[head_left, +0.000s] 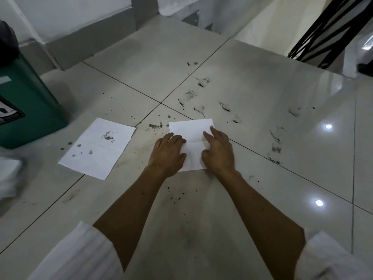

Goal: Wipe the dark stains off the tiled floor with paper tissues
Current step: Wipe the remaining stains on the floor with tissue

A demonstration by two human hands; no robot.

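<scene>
Both hands pressed flat on a clean paper tissue laid over the stained tiled floor.

Far left: green bin (pixel 26 110) standing on the tiled floor (pixel 141 63), close to the wall. Just right of it: used tissue (pixel 97 147) lying flat and unfolded, marked with dark blotches, touched by neither hand. Centre: clean tissue (pixel 192 131) spread on the floor across a grout line. Left hand (pixel 166 151) palm down on its left edge, fingers extended and relaxed, forearm bare, white sleeve (pixel 80 253) pushed up near the elbow. Right hand (pixel 219 151) palm down on its right edge, fingers straight and slightly spread, nothing gripped. Dark stains (pixel 201 83) scattered beyond and right of the clean tissue, further specks between the forearms. Upper right: black railing (pixel 323 31).
</scene>
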